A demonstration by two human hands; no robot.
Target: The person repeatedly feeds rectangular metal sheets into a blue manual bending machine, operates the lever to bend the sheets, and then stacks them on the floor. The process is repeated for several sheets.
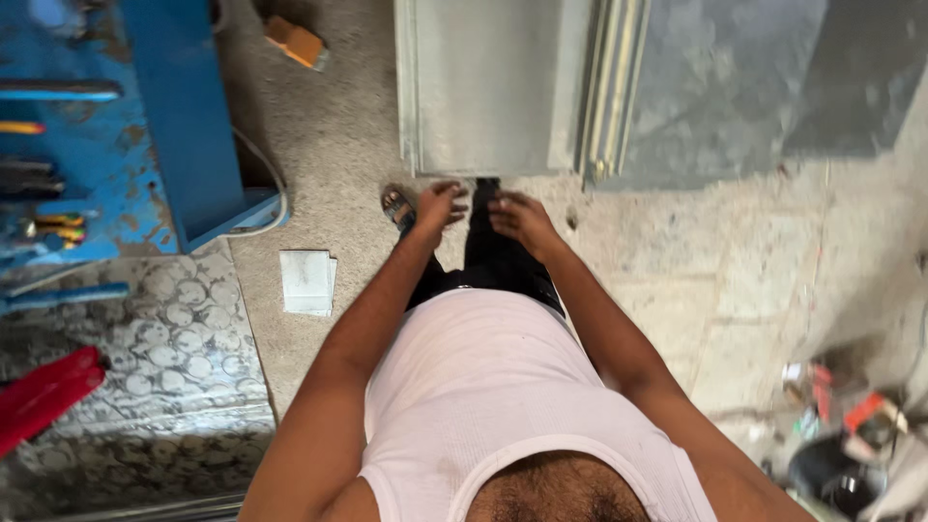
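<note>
Seen from above, the person stands on a rough concrete floor (348,164) with both arms stretched down in front of the white vest, the hands meeting near the middle of the frame just below a stack of grey sheet-metal panels (493,82) that lies flat in the upper centre. The left hand (441,205) has its fingers spread and curled downward at the lower edge of the stack, by its left corner; whether the fingertips actually hook under the metal or only rest against it cannot be told. The right hand (520,217) sits just beside it, a little lower in the frame, fingers likewise bent and loose, grasping nothing that shows. Between the two hands runs the dark trouser leg, and a sandalled foot (396,207) peeks out just left of the left hand. A bundle of pale metal strips (613,87) lies along the right side of the panels. In the upper left stands a blue metal bench (184,116) with tools on its shelf (paint worn and patchy), and an orange block (296,43) lies at the top edge. A small grey square plate (307,281) rests on the floor at centre left, a red object (43,391) at lower left.
</note>
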